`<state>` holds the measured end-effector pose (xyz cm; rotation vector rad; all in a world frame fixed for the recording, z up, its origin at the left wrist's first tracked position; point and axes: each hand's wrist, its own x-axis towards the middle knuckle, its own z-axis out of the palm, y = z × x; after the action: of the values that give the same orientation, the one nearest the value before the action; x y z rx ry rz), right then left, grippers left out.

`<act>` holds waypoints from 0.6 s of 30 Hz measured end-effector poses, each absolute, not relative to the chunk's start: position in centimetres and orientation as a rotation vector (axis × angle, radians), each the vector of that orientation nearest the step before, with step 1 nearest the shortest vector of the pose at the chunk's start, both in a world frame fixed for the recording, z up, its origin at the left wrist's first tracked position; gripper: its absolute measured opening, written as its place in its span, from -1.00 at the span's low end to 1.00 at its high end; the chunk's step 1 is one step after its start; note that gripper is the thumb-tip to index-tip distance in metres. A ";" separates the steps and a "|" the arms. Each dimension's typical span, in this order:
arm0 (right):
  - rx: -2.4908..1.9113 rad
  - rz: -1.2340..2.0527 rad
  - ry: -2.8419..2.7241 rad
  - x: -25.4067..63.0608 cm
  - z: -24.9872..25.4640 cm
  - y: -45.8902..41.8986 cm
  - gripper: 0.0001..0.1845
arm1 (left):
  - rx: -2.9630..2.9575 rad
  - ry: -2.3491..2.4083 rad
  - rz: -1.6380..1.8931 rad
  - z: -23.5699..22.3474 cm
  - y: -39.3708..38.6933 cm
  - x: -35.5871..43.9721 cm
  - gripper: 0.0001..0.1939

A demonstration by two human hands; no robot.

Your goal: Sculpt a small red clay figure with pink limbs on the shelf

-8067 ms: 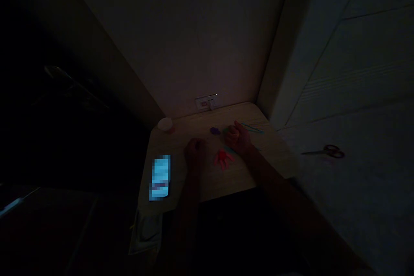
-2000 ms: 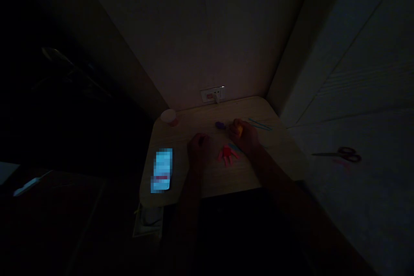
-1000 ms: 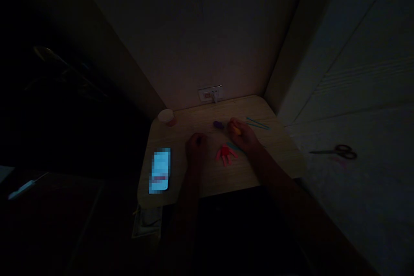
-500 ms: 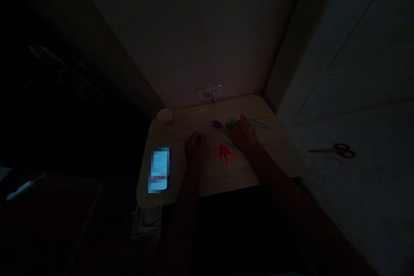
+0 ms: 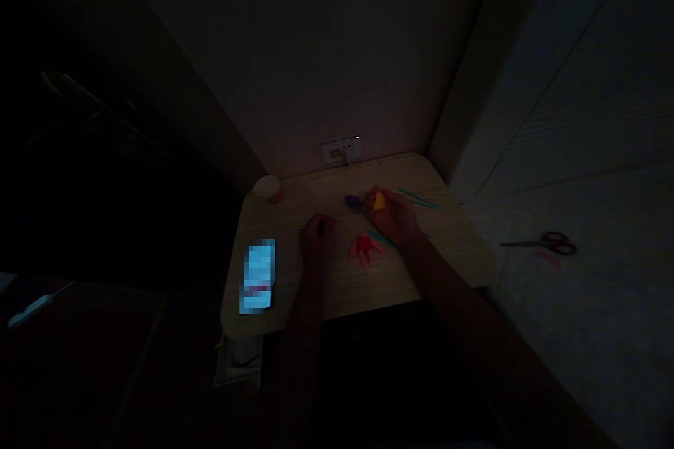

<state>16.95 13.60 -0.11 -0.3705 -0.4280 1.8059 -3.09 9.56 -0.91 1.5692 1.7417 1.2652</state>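
I have a lump of yellow modelling clay [image 5: 378,201] pinched in the right hand [image 5: 394,220], just beside a purple clay lump [image 5: 352,200]. The left hand [image 5: 318,238] is curled closed, but it's too dark for me to tell whether it grips anything. Between the hands lies a red clay figure [image 5: 364,248]. Teal sticks [image 5: 418,199] lie beyond the right hand. Left of the left hand, a pixelated phone [image 5: 258,276] sits near the edge of the wooden tabletop [image 5: 337,287], leaving little room on that side.

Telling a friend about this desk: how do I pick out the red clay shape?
On the wood-grain table, look between the person's left hand and right hand. The red clay shape lies there, fingerlike strips spreading from its middle, unlike the purple lump beyond it.
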 end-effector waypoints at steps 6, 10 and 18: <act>-0.433 1.751 -0.478 16.3 -0.7 13.6 -0.83 | 1.568 1.725 1.276 -1.2 9.6 -3.2 -0.85; -0.359 1.773 -0.493 16.5 -1.0 13.6 -0.78 | 1.581 1.726 1.291 -1.5 9.7 -3.3 -0.84; -0.523 1.810 -0.509 16.9 -0.9 13.7 -0.74 | 1.552 1.741 1.270 -1.3 9.7 -3.1 -0.83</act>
<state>16.94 13.73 -0.90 -0.5230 -0.5086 1.8098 -3.14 9.75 -1.28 1.5523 1.7415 1.2697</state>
